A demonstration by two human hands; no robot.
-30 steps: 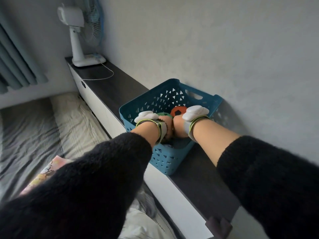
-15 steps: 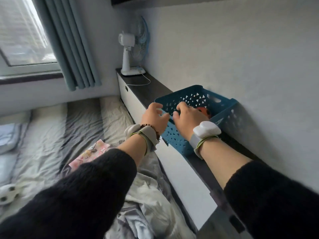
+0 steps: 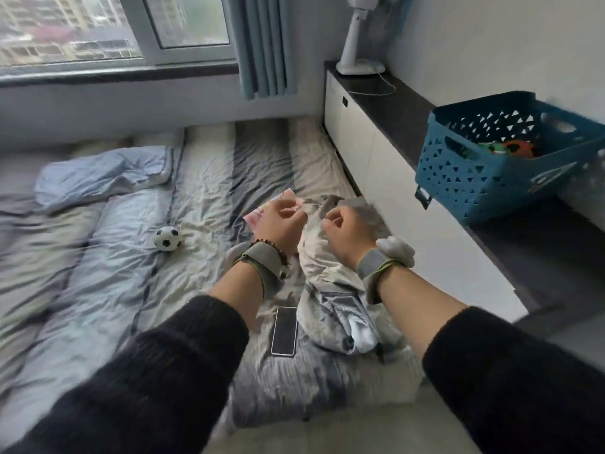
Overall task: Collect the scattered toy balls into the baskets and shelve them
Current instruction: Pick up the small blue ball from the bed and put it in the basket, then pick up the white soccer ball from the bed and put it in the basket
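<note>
A blue plastic basket stands on the dark shelf top at the right, with an orange ball and a green ball inside. A small black-and-white soccer ball lies on the bed, left of my hands. My left hand and my right hand hover side by side over crumpled cloth in the middle of the bed. Both hold nothing, fingers loosely curled. The basket is well to the right of my right hand.
A phone lies face up on the bed below my hands. Crumpled clothing and a pink patterned cloth lie under them. A pillow sits far left. A white fan stands at the shelf's far end.
My hands have let go of the basket's front rim and drawn back left and down over the bed. The view has swung left, so the bed and soccer ball now show.
</note>
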